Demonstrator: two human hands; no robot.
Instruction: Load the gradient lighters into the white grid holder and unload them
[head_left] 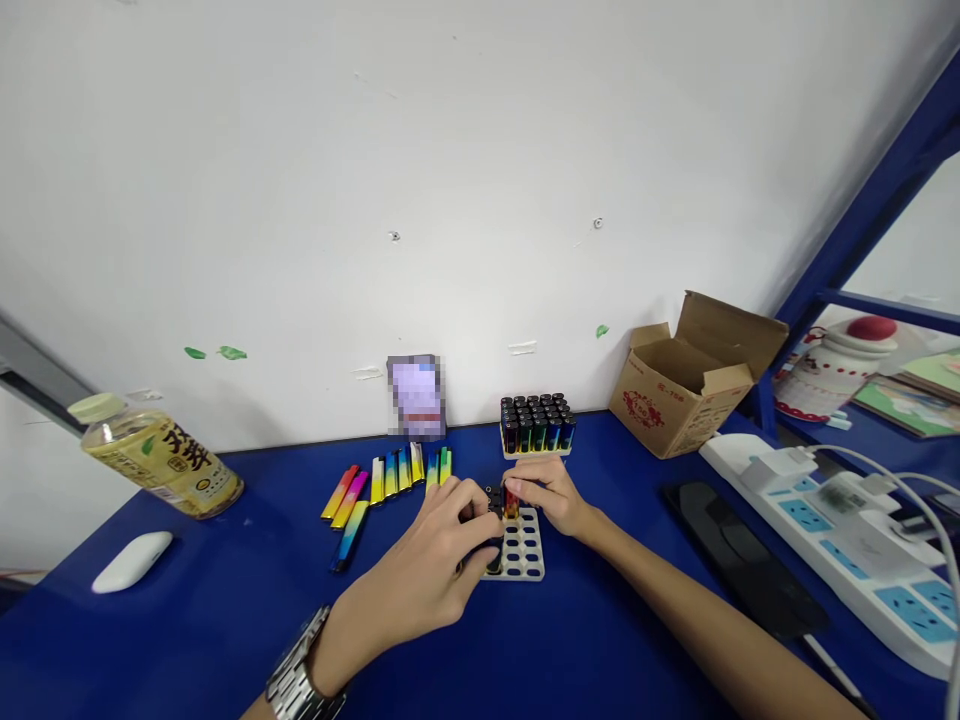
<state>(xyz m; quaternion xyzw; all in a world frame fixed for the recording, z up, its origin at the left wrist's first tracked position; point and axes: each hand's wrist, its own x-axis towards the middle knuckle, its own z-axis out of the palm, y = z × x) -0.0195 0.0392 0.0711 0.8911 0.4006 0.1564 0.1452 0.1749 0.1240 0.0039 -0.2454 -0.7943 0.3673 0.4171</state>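
Observation:
My left hand (431, 555), with a metal watch (304, 670) on its wrist, is over the left side of a white holed tray (532, 570). Its fingers curl closed around a dark lighter (494, 562), mostly hidden behind them. My right hand (553, 492) reaches in from the right, thumb and fingertips on a red-and-orange lighter (511, 503) standing upright at the tray's back. Other dark lighter tops show between the two hands. Several holes toward the tray's right and front hold nothing.
Behind stands another rack of lighters (536, 425). Loose colourful lighters (379, 480) lie left, near a propped phone (416, 395). At far left are a drink bottle (161, 455) and white case (133, 562); to the right, an open carton (679, 390), black phone (742, 555) and power strip (825, 550).

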